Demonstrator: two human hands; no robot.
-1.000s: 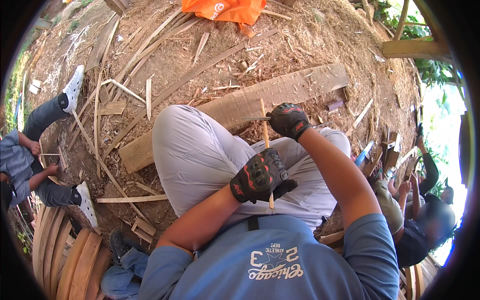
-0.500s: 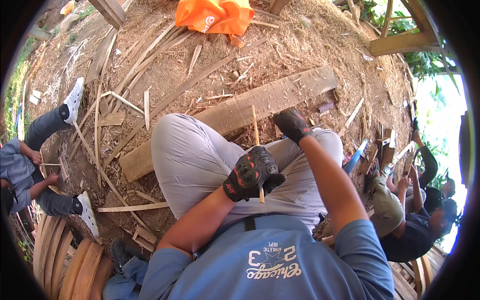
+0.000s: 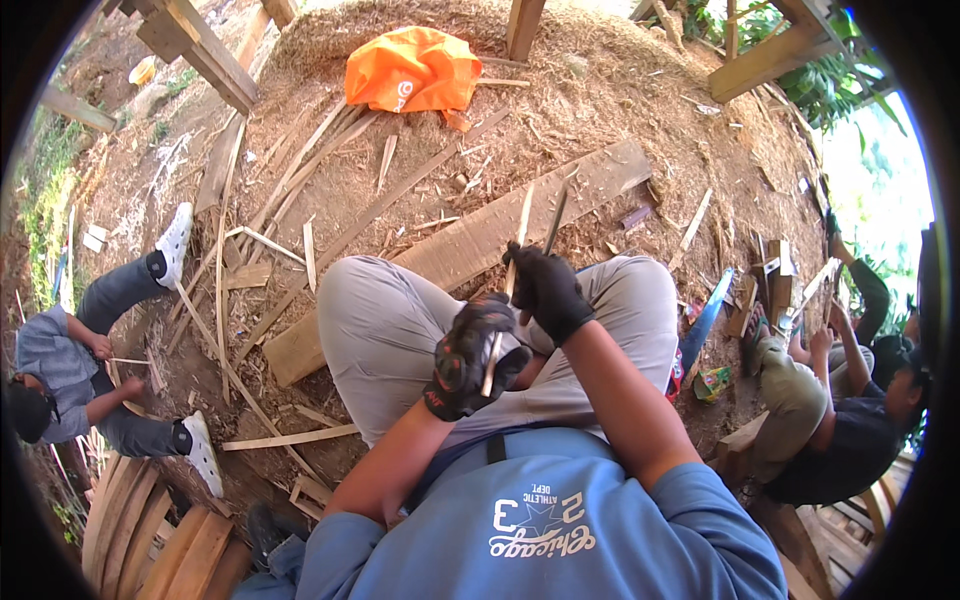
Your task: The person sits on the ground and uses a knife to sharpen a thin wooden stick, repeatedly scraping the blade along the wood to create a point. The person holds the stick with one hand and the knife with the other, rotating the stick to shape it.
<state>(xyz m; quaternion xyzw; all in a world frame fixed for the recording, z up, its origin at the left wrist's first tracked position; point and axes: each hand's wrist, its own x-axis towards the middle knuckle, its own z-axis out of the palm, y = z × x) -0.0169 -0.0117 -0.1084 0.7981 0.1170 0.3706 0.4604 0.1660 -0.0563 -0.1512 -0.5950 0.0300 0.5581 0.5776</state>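
Observation:
My gloved left hand (image 3: 480, 355) is closed around a thin wooden stick (image 3: 524, 220), which slants up and away above my lap. Right against the stick, my gloved right hand (image 3: 550, 292) grips a knife (image 3: 557, 214). Its narrow dark blade points away from me, close beside the stick's upper end; the handle is hidden in the glove. Both hands are over my crossed legs, the right one slightly farther out than the left.
Beyond my knees a wide plank (image 3: 600, 180) lies on shavings-covered ground. An orange bag (image 3: 415, 72) and long wood strips (image 3: 290, 185) are farther off. One person (image 3: 65, 370) sits at left, another (image 3: 850, 420) at right. Curved boards (image 3: 125, 520) are stacked at lower left.
My right hand has come back toward me and left, beside the stick, and the knife blade now shows. The left hand still holds the stick, shifted slightly left. The whole view has shifted a little.

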